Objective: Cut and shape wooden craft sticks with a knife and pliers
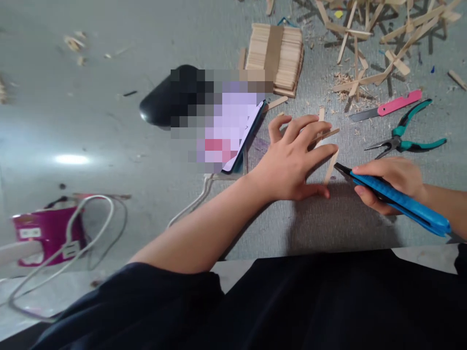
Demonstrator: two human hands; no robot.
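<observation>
We record the left hand [295, 158], fingers spread wide, pressing a stick [331, 167]. Right of the stick, the right hand [390, 187] grips a knife [404, 203]. Tub [47, 233] contents: cannot tell.

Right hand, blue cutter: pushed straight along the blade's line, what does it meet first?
Probably the wooden stick under the left hand; the blue cutter in the right hand has its tip at it, contact unclear. Left fingers lie beyond.
</observation>
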